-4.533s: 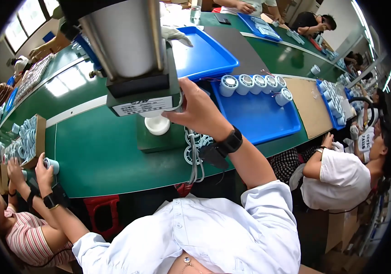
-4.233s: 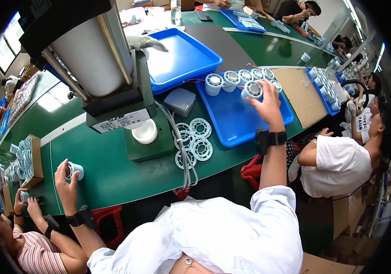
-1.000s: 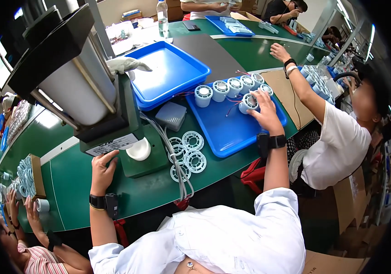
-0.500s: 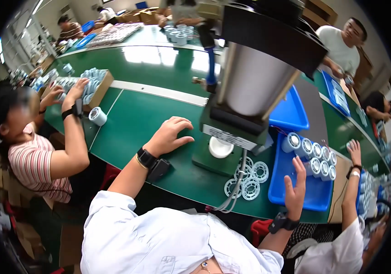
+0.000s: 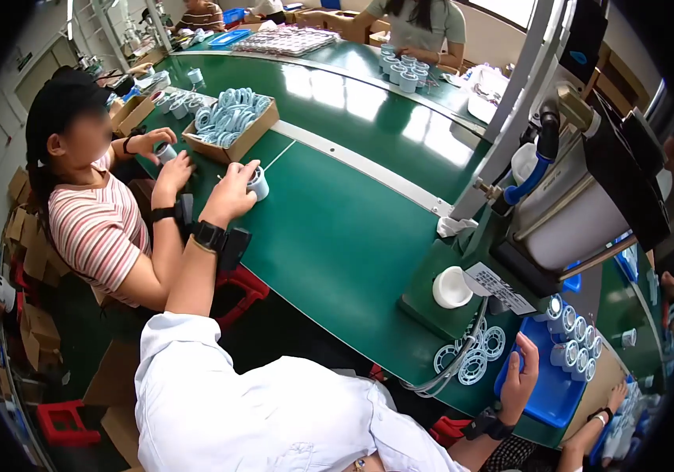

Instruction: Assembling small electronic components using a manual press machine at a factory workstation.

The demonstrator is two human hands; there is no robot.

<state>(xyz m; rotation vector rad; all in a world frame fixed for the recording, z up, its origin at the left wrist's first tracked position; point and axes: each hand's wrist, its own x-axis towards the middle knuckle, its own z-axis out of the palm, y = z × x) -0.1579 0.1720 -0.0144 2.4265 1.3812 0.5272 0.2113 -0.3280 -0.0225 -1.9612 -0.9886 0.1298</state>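
Note:
My left hand (image 5: 231,194) is stretched out to the left side of the green table. Its fingers are closed round a light-blue cylindrical housing (image 5: 258,184), which stands at the table's surface. Near the front edge on the right, my right hand (image 5: 519,379) is open, its fingers raised beside the blue tray (image 5: 551,400) and holding nothing. Several light-blue cylindrical housings (image 5: 565,354) stand in that tray. Between my hands is a press (image 5: 565,212) with a white round cup (image 5: 453,288) on its green base. Several flat light-blue rings (image 5: 473,366) lie beside the base.
A co-worker (image 5: 97,212) sits close on my left, handling another cylindrical housing (image 5: 165,153). A cardboard box (image 5: 246,146) heaped with light-blue rings stands just beyond my left hand. Cables (image 5: 451,374) hang over the front edge by the press. Another person (image 5: 423,31) works across the table.
My left hand has moved left, away from the press, and taken hold of the lone cylindrical housing. The view has swung left. My right hand stays open by the tray.

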